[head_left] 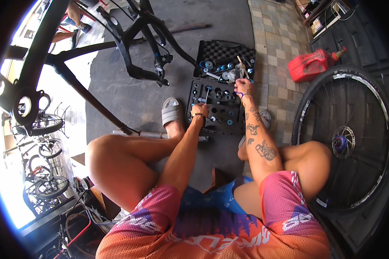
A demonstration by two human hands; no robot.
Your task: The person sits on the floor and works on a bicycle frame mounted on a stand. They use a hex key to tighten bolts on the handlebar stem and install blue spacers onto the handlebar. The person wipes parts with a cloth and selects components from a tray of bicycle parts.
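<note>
Reaching with the left hand (201, 110) into the open black tool case (234, 113), curling fingers at a silver metal tool (208, 94); not showing clearly enough to tell whether clamped on it. Bringing right hand (244, 87) fingertips close together beside the lid (209, 45); cannot tell whether gripping anything. Seating fittings (220, 94) in foam, but leaving loose parts (209, 64) in the lid; judging sorting as incomplete. Observing the bicycle frame (39, 47) with bare dropouts, a wheel (342, 143) standing well apart; judging assembly as unfinished.
</note>
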